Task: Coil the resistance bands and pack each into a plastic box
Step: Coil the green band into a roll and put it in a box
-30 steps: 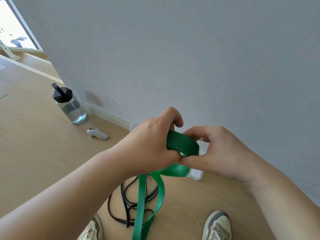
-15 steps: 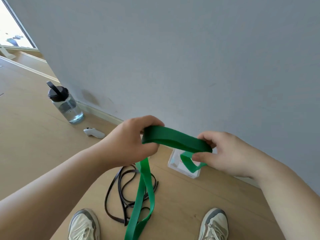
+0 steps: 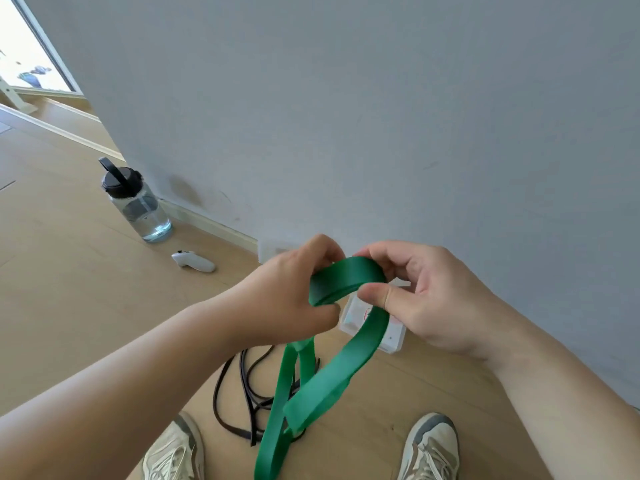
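Barely begun: 1 loop of green resistance band (image 3: 346,275) gripped in left hand (image 3: 291,292) and right hand (image 3: 433,299), tail hanging floorward. Yet to do: winding, packing into plastic box (image 3: 393,337), then black resistance band (image 3: 242,386).

Bright, soft daylight enters from the overexposed window (image 3: 31,64) at upper left. Shadows are faint. Wide-angle bending curves the floor (image 3: 69,289) lines; the bottle (image 3: 138,202) looks slightly soft, perhaps compression.
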Demonstrator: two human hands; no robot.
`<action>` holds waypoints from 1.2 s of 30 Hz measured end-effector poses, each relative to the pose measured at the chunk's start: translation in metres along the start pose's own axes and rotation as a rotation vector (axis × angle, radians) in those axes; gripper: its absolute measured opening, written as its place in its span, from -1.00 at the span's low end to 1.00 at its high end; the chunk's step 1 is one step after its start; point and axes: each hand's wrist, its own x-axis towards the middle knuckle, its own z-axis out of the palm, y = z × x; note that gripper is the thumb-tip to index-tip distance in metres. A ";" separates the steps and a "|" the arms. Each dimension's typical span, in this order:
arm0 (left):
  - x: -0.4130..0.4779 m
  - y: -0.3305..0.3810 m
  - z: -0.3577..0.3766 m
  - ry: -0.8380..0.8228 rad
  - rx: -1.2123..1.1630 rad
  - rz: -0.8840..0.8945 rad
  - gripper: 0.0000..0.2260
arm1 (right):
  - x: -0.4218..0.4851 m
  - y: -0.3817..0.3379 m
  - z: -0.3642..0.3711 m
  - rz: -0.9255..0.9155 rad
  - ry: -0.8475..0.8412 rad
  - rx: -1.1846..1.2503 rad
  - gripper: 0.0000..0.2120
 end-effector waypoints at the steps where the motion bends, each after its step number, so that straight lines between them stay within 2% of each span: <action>1: 0.000 -0.003 0.002 -0.051 0.013 -0.039 -0.72 | 0.000 0.002 0.001 -0.010 0.015 0.038 -0.83; 4: 0.000 -0.007 0.007 -0.118 0.012 -0.085 -0.81 | 0.002 0.010 0.000 -0.009 0.054 0.090 -0.87; 7: 0.000 -0.003 -0.005 0.002 -0.088 -0.086 -0.78 | 0.002 0.016 -0.012 0.061 0.119 -0.043 -0.87; 10: -0.005 0.014 -0.024 0.138 -0.258 -0.021 -0.62 | -0.001 0.018 -0.019 0.171 -0.045 -0.263 -0.76; 12: -0.010 0.025 -0.026 0.140 -0.250 0.036 -0.64 | -0.003 0.018 -0.014 0.172 -0.135 -0.264 -0.61; 15: -0.017 0.035 -0.015 0.070 0.011 0.135 -0.64 | -0.003 0.009 -0.005 0.067 -0.122 -0.059 -0.18; 16: -0.016 0.035 -0.012 0.054 0.094 0.169 -0.61 | -0.003 0.006 -0.003 0.032 -0.117 0.000 -0.19; 19: -0.009 0.031 -0.011 0.049 0.123 0.173 -0.61 | -0.001 0.001 -0.001 0.018 -0.141 -0.007 -0.51; 22: -0.005 0.023 -0.010 0.050 0.075 0.148 -0.64 | 0.001 0.002 0.001 0.088 -0.151 -0.118 -0.59; 24: -0.004 0.016 -0.007 0.017 0.125 0.104 -0.62 | 0.002 0.001 0.004 0.102 -0.163 -0.212 -0.66; 27: -0.001 0.004 -0.004 -0.085 0.241 -0.003 -0.72 | 0.001 -0.001 0.006 0.039 -0.093 -0.134 -0.83; 29: -0.002 -0.003 -0.005 -0.129 0.191 -0.088 -0.81 | 0.000 -0.001 0.004 0.012 -0.050 -0.075 -0.86; 32: -0.004 -0.008 -0.012 -0.109 0.060 -0.136 -0.79 | 0.000 0.007 -0.005 0.055 0.015 -0.102 -0.84; 36: -0.010 0.005 -0.021 0.074 -0.190 -0.078 -0.68 | -0.001 0.017 -0.011 0.236 -0.149 -0.277 -0.76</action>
